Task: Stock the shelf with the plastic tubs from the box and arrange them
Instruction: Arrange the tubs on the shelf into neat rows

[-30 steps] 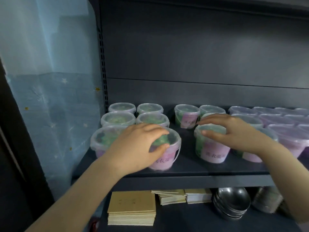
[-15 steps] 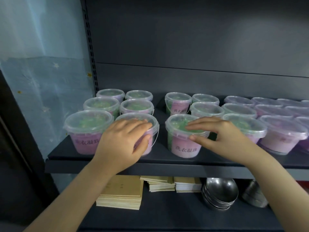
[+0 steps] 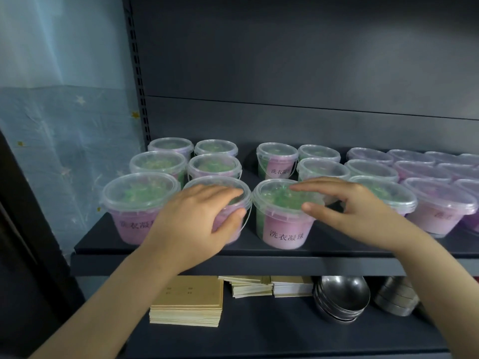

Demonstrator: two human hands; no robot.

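Clear plastic tubs with pink labels and green contents stand in rows on the dark shelf (image 3: 181, 251). My left hand (image 3: 197, 224) grips the second front tub (image 3: 204, 181), fingers over its lid and thumb on its side. My right hand (image 3: 347, 208) holds the third front tub (image 3: 282, 229) at its right rim, fingers stretched over the lid and thumb against the edge. These two tubs stand almost touching. A front-left tub (image 3: 137, 198) sits beside my left hand. No box is in view.
Tubs with purple contents (image 3: 438, 211) fill the right part of the shelf. On the lower shelf lie stacks of tan booklets (image 3: 189, 301), nested metal bowls (image 3: 342, 299) and more metal dishes (image 3: 396, 299). A blue starred sheet (image 3: 64, 125) hangs at the left.
The third front tub has slid left with my right hand, closing the gap to the tub under my left hand. The view has also shifted lower and closer.
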